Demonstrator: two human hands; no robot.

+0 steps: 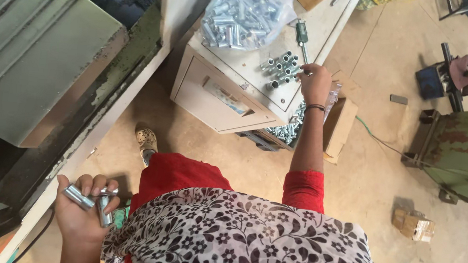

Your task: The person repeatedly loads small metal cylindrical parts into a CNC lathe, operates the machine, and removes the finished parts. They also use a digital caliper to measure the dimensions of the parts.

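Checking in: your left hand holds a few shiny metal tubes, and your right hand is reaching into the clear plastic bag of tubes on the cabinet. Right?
Not quite. The left hand does hold a few metal tubes, but the right hand is not in the plastic bag. The head view shows it at the small cluster of upright tubes on the cabinet top.

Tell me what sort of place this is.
Probably a small metalworking workshop: a clear bag of metal sleeves on a cabinet, a rusty green machine, and more sleeves in the left hand.
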